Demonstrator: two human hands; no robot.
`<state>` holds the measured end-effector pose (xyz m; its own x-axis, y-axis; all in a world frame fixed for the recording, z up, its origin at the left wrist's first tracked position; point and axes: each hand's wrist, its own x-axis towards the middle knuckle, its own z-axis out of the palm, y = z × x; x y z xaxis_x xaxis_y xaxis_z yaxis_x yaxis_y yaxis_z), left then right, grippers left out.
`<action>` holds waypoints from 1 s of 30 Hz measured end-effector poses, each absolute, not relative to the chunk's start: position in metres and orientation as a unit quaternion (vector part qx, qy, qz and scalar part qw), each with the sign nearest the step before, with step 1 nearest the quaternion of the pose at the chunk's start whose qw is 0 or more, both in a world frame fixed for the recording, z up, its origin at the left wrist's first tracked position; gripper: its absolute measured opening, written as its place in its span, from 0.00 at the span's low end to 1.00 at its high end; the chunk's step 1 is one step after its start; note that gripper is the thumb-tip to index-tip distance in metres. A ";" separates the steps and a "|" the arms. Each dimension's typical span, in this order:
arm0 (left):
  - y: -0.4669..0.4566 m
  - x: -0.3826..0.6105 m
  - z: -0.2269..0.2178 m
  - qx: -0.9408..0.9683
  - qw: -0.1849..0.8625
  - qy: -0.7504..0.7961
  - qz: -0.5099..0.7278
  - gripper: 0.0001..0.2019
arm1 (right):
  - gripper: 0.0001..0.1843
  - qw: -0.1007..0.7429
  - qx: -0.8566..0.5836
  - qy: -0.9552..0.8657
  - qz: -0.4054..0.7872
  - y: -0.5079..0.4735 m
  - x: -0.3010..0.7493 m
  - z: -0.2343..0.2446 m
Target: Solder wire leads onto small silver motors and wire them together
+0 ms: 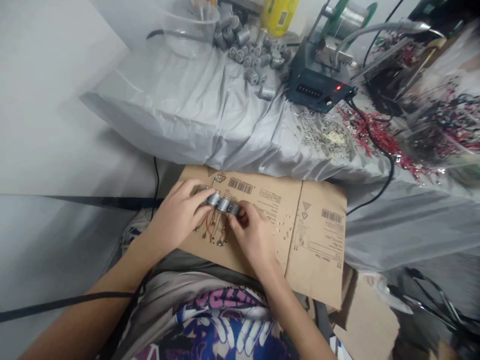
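Observation:
Several small silver motors (224,204) stand side by side in a row over the cardboard sheet (258,235) on my lap. Thin red and dark wires (214,225) trail from the row toward me. My left hand (183,210) grips the left end of the row between thumb and fingers. At the right end, my right hand (251,225) pinches the last motor, with its other fingers curled. Part of the row is hidden behind my left fingers.
On the plastic-covered table ahead lie a heap of motors (258,57), a clear tub (191,30), a yellow bottle (279,17), a dark soldering unit (318,82) with a lit red light, a solder spool (348,22) and red wires (369,132). A black cable (386,185) hangs over the edge.

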<state>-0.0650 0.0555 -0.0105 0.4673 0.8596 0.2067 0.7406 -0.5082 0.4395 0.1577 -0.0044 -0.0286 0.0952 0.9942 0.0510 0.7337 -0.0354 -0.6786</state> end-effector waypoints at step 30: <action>0.054 -0.052 -0.023 0.847 0.160 0.463 0.206 0.16 | 0.17 0.255 -0.675 -0.656 0.220 -0.004 0.149 -0.028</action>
